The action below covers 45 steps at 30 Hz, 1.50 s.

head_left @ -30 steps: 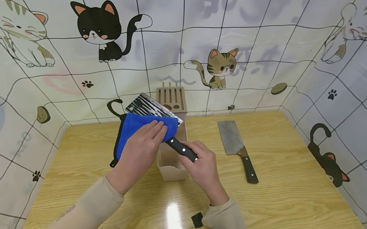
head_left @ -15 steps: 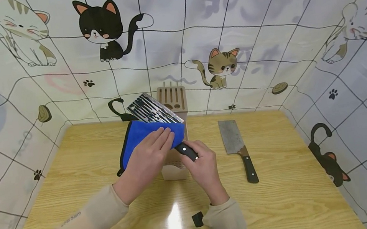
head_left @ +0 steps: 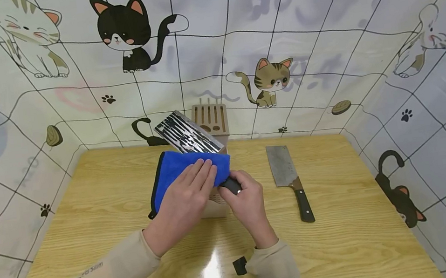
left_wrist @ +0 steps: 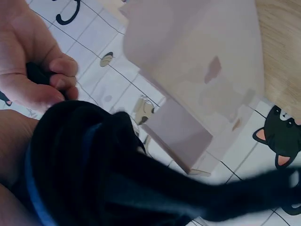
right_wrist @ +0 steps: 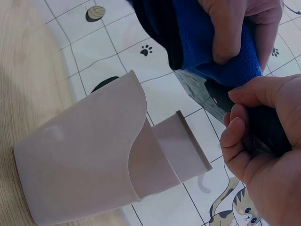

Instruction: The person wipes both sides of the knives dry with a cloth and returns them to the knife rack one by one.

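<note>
Right hand (head_left: 248, 201): fingers curled round the black handle (head_left: 231, 185) of a broad-bladed knife (head_left: 190, 136); only a short stretch of handle shows between hand and cloth. Left hand (head_left: 185, 193): pinches a folded blue cloth (head_left: 167, 167) with black edging. Head view: its fingers lie along the cloth's upper face. Right wrist view: its thumb presses the cloth from the near side. The two hands are close together, the left nearer the wall end of the knife.

Position of knife: raised over the bench (head_left: 346, 240), tilted, far end pointing up and to the left. Cloth covers the blade's lower part, next to the handle; the bare part shows dark and bright streaks. Right wrist view: knife well apart from the pale holder (right_wrist: 80, 155), which stands upright on the bench. Holder's slotted brown top (head_left: 209, 119) is visible behind the blade.

Second knife (head_left: 282, 169): flat on the bench, right of the holder; dull grey blade toward the wall, brown patch at the neck, black riveted handle toward the person.

Backdrop: white sheet (head_left: 306, 1) with black grid lines and printed cats.
</note>
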Each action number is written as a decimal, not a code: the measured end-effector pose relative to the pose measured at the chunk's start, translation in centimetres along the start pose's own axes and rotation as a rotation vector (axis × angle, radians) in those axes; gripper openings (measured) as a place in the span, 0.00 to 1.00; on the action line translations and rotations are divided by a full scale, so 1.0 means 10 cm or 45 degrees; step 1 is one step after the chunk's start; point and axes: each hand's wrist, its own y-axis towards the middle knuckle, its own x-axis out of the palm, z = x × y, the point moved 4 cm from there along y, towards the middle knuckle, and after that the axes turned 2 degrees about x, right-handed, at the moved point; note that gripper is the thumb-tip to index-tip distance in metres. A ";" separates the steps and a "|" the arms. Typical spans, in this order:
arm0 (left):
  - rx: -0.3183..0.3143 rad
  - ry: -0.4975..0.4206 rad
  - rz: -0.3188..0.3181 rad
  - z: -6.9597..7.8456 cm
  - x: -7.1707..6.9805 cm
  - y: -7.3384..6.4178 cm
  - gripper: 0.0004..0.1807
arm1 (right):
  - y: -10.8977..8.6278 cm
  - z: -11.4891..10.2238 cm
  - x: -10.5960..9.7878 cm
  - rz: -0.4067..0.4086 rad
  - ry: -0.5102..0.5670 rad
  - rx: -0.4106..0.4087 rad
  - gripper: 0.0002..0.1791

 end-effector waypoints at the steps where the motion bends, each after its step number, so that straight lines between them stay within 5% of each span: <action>1: -0.010 -0.003 0.010 -0.01 0.01 0.00 0.25 | 0.00 0.00 0.00 0.000 0.001 0.000 0.15; 19: -0.226 -0.015 -0.047 -0.37 0.12 0.02 0.22 | 0.01 0.01 -0.01 0.004 0.040 -0.028 0.15; 38: 0.005 0.004 0.055 -0.12 0.13 0.08 0.25 | 0.03 0.09 -0.04 0.027 0.059 0.013 0.13; 45: -0.028 -0.104 0.037 -0.19 0.19 0.08 0.24 | 0.04 0.10 -0.03 0.040 0.044 0.016 0.13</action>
